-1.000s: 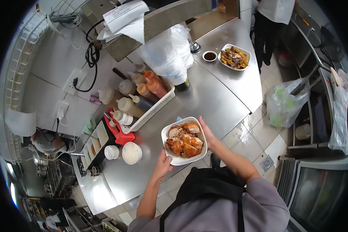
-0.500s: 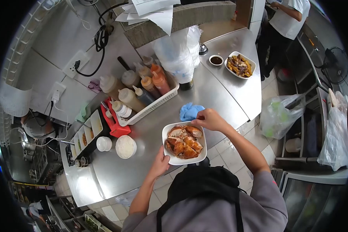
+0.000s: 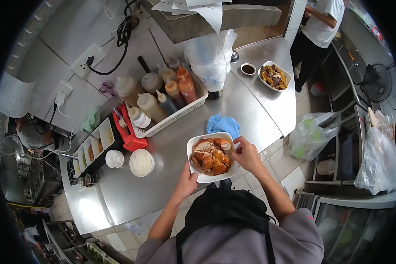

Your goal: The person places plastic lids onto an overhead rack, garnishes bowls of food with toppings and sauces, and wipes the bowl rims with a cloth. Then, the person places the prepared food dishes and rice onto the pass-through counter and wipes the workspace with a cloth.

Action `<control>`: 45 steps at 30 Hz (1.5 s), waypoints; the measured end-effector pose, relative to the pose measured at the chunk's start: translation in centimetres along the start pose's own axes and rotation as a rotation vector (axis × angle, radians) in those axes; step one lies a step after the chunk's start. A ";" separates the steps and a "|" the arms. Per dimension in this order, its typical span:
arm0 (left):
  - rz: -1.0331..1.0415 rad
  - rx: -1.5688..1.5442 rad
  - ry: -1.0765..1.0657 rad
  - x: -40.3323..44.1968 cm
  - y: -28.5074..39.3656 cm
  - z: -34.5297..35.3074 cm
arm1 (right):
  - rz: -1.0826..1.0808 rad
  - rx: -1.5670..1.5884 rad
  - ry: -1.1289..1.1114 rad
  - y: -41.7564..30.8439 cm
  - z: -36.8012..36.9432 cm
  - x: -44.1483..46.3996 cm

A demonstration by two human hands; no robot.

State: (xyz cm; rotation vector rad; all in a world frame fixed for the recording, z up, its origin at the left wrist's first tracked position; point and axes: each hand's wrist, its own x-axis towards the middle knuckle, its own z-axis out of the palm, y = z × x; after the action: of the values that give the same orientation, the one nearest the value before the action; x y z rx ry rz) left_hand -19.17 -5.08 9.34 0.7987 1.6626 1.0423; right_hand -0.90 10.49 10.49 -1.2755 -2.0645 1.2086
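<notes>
A white square dish (image 3: 192,140) holding browned, cut-up roast chicken (image 3: 211,156) is held at the near edge of the steel counter. My left hand (image 3: 185,181) grips its lower left corner, thumb over the rim. At the right side, my right hand (image 3: 247,155) has its fingers closed on the rim; the fingertips are partly hidden. Just beyond the dish, a crumpled blue cloth (image 3: 223,125) lies on the counter.
Left of the dish are a tub of white contents (image 3: 141,163), stacked small white cups (image 3: 115,159) and a basket (image 3: 176,115) of squeeze bottles. A filled dish (image 3: 287,75) and a sauce cup (image 3: 248,69) sit at the far right. A person (image 3: 323,24) stands beyond.
My right hand has moved from the blue cloth down to the dish's right rim. The cloth now lies free and more spread out. The view has shifted slightly.
</notes>
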 end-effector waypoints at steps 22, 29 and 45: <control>-0.007 -0.174 0.095 -2.1 -1.4 -5.2 | -0.198 -0.194 0.135 3.5 5.1 6.7; 0.040 -0.214 0.090 -1.5 0.5 -4.1 | -0.407 -0.129 -0.341 4.0 0.7 9.3; -0.084 -0.313 0.266 12.8 10.1 17.9 | -0.087 -0.052 0.215 20.1 -26.3 29.2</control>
State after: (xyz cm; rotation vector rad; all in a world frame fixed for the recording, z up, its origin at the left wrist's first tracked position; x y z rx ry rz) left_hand -5.70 15.01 10.78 0.3954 1.6786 1.3523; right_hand 13.82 51.75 5.03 -1.2655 -1.9837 0.9420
